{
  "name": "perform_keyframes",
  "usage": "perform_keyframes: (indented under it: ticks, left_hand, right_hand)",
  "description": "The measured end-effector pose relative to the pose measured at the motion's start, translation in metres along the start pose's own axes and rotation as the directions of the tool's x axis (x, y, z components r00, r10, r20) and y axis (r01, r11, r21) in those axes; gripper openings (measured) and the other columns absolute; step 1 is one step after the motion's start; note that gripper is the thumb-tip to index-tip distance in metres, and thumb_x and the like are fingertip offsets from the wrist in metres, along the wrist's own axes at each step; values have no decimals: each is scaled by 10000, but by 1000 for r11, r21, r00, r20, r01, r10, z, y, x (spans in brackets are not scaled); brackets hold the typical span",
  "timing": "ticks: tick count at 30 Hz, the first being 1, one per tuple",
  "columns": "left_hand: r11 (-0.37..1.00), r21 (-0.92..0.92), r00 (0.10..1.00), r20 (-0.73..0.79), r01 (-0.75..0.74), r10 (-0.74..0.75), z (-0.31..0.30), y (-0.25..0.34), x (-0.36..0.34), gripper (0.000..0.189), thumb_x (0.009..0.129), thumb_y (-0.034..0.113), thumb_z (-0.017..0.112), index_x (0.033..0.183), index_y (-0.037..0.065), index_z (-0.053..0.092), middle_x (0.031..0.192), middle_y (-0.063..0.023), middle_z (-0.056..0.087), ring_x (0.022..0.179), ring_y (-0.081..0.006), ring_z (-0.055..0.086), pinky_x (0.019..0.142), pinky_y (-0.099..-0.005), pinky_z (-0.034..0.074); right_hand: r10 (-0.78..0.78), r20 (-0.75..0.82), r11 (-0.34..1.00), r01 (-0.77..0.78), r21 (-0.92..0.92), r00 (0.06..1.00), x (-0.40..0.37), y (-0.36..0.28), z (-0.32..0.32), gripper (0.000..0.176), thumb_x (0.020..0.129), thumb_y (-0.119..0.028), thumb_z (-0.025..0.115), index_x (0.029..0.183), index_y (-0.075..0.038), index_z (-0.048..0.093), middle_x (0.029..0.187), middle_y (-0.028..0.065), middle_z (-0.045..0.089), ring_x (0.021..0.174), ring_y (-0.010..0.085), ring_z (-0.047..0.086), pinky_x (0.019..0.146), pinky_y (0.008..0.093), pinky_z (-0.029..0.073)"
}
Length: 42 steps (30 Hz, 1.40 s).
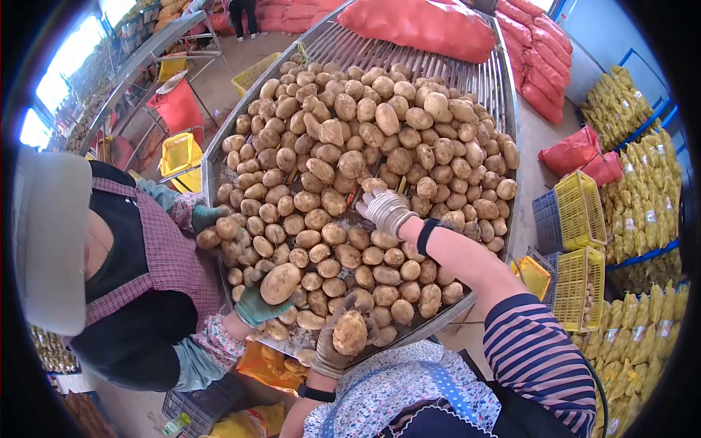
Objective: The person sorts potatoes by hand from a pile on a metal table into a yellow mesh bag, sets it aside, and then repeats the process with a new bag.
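My left hand [332, 343], in a grey-brown glove, is closed around a large potato [350, 333] above the near edge of the heap. Farther in, my right hand [389, 211], in a pale striped glove, reaches over the middle of the pile with its fingers at a small potato [374, 185]. Its fingertips are partly hidden, but they look closed on that potato. Many loose brown potatoes [334, 233] cover the slatted metal sorting table [431, 67]. On the left, a co-worker's green-gloved hand [257, 305] holds a large potato [280, 283].
The co-worker's other gloved hand [209, 217] holds potatoes at the table's left edge. A full red sack [418, 29] lies across the far end. Yellow crates [580, 208] and filled yellow net bags [639, 208] stand at right. An orange bag [257, 369] sits below the near-left edge.
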<state>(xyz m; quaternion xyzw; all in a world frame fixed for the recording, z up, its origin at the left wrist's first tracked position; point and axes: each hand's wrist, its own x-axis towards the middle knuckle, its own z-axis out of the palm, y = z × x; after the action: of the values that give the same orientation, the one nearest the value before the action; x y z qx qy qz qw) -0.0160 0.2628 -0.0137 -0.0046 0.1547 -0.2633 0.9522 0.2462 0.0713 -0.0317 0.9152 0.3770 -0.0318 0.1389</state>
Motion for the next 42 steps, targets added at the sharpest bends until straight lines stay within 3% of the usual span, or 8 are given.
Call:
perform_keyframes:
  ticks: [10, 18, 20, 28, 30, 32, 39, 42]
  left_hand:
    - [957, 281, 975, -182, -75, 130, -39, 25, 25, 478, 970, 341, 573, 1362, 88, 470, 1216, -153, 621, 976, -304, 672, 843, -449, 587]
    - [590, 794, 863, -189, -146, 468, -25, 32, -2, 551, 913, 396, 611, 1293, 11, 505, 1048, -187, 666, 908, -308, 685, 790, -435, 596]
    - [994, -94, 961, -274, -64, 36, -43, 45, -10, 589, 894, 432, 620, 1291, 10, 512, 1044, -192, 667, 909, -323, 686, 801, -464, 593]
    - [913, -348, 974, 2, -213, 228, -38, 54, 1, 659, 958, 579, 418, 1427, 116, 407, 1415, -157, 505, 1118, -346, 622, 886, -569, 510]
    - [912, -368, 928, 241, -182, 283, -29, 60, 20, 695, 936, 589, 452, 1473, 157, 360, 1553, -134, 334, 1312, -354, 481, 936, -588, 477]
    - [890, -433, 931, 246, -143, 269, -4, 63, 25, 749, 918, 605, 453, 1513, 178, 298, 1598, -132, 234, 1446, -372, 267, 1039, -597, 392]
    - [930, 253, 949, 235, -268, 210, -15, 51, 27, 592, 981, 420, 403, 1528, 222, 290, 1614, -89, 196, 1470, -325, 215, 1170, -535, 237]
    - [333, 896, 920, 171, -294, 354, -24, 32, 15, 594, 1000, 468, 418, 1498, 156, 333, 1531, -88, 366, 1424, -286, 318, 1176, -475, 253]
  right_hand:
    - [-182, 323, 41, -321, 946, 929, -59, -62, -48, 506, 883, -469, 668, 1174, -54, 666, 1104, 150, 685, 1052, 226, 632, 915, 334, 486]
    - [471, -285, 796, -263, 546, 835, 57, 8, -39, 608, 766, -155, 699, 1330, -106, 477, 1325, 160, 499, 1229, 376, 482, 988, 478, 447]
    - [489, -172, 792, -352, 499, 855, 81, 21, -27, 702, 766, -211, 722, 1391, -111, 418, 1394, 152, 437, 1271, 370, 450, 1008, 504, 430]
    - [502, -44, 663, -352, 660, 863, 87, 34, -28, 656, 750, -348, 753, 1330, -124, 544, 1362, 179, 485, 1244, 382, 476, 1019, 461, 441]
    - [560, -67, 451, -237, 860, 825, 73, 17, -30, 534, 802, -347, 733, 1262, -107, 611, 1258, 133, 582, 1170, 280, 558, 988, 384, 468]
    - [385, 180, -467, 23, 884, 905, 45, -10, -45, 435, 888, -295, 669, 1258, -74, 611, 1164, 64, 636, 1068, 166, 608, 945, 303, 483]
    - [266, 159, -431, -30, 902, 951, -31, -108, -76, 449, 954, -391, 628, 1190, -12, 670, 1084, 26, 667, 985, 66, 577, 865, 222, 476]
    - [252, 208, -178, -166, 970, 945, -39, -112, -80, 445, 948, -418, 623, 1075, 1, 705, 875, 79, 713, 779, 86, 610, 725, 264, 506]
